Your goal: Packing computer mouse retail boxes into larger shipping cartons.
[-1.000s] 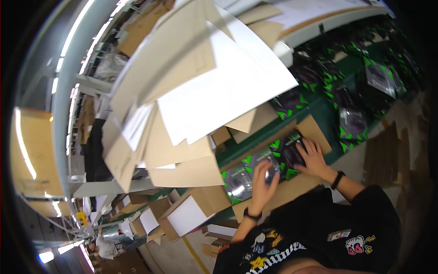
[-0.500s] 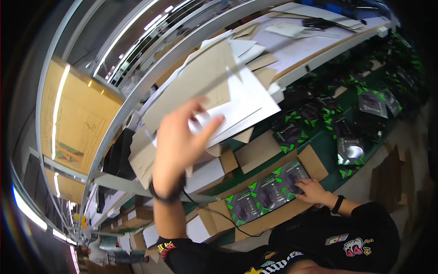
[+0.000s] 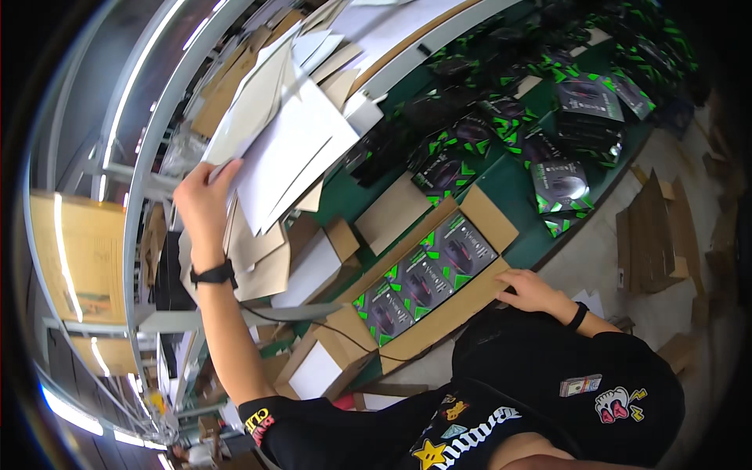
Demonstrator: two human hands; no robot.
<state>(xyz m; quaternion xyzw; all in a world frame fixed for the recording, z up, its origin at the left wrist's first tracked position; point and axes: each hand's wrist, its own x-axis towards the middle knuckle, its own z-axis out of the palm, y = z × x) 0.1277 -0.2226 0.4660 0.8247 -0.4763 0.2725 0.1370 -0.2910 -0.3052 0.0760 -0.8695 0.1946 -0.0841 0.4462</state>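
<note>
My left hand (image 3: 202,202) is raised to the shelf at upper left and grips a white cardboard sheet (image 3: 258,102) from a leaning stack of white and brown sheets (image 3: 294,160). My right hand (image 3: 526,288) rests on the near flap of an open brown carton (image 3: 462,301) on the green table. Inside the carton lie three black-and-green product boxes (image 3: 427,274) side by side. A black band is on each wrist.
Many more black-and-green boxes (image 3: 564,176) cover the green table (image 3: 501,184) behind the carton. Small open cartons with white inserts (image 3: 317,270) stand to the left. Flattened cardboard (image 3: 654,227) leans on the floor at right. A metal shelf rail (image 3: 149,157) curves overhead.
My left hand has gone from the carton up to the shelf and taken hold of a white sheet. My right hand has slid from the boxes to the carton's near flap.
</note>
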